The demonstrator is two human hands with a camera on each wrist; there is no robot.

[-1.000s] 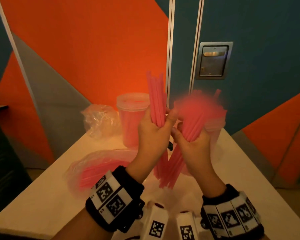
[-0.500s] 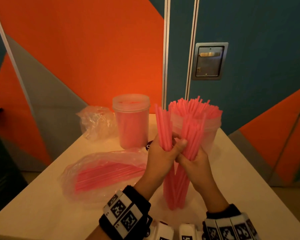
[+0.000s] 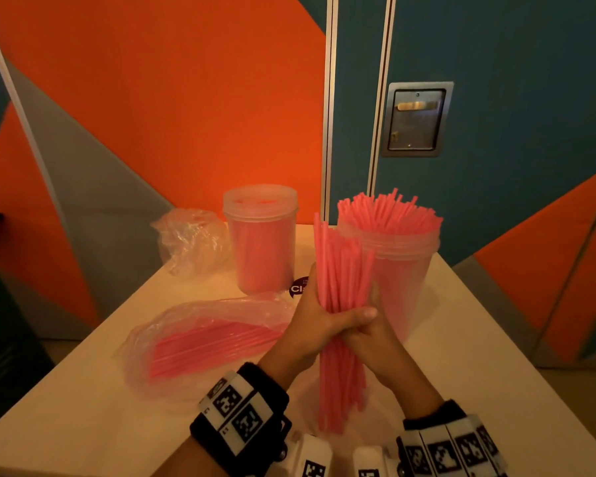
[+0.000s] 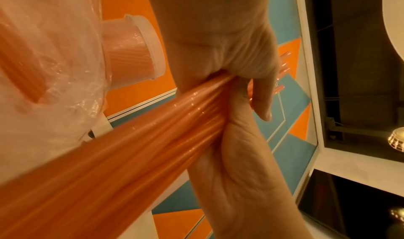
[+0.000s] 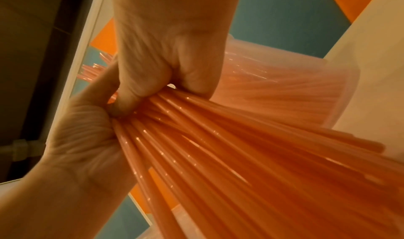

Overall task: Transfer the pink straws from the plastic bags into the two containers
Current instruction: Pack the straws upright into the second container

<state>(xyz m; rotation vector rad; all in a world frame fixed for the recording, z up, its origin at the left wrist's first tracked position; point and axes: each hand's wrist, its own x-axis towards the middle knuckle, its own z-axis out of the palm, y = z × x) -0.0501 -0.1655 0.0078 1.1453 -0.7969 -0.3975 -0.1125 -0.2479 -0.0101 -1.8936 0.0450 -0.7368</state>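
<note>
Both hands hold one upright bundle of pink straws (image 3: 341, 290) above the table's middle. My left hand (image 3: 319, 321) wraps it from the left, thumb across the front. My right hand (image 3: 379, 342) grips it from the right, just below. The wrist views show the left hand (image 4: 220, 61) and the right hand (image 5: 172, 64) curled round the straws (image 5: 240, 156). Behind the bundle an open clear container (image 3: 403, 270) is packed with straws. A lidded container (image 3: 260, 242) of straws stands further left. A plastic bag (image 3: 200, 342) with straws inside lies at the left.
A crumpled empty plastic bag (image 3: 193, 239) lies at the back left of the cream table (image 3: 479, 373). A dark round sticker (image 3: 298, 287) shows beside the lidded container. Orange and teal wall panels rise right behind the table.
A second ago each hand held its own bunch of straws, raised and spread apart. The bunches are now joined into one bundle, and both hands have come lower.
</note>
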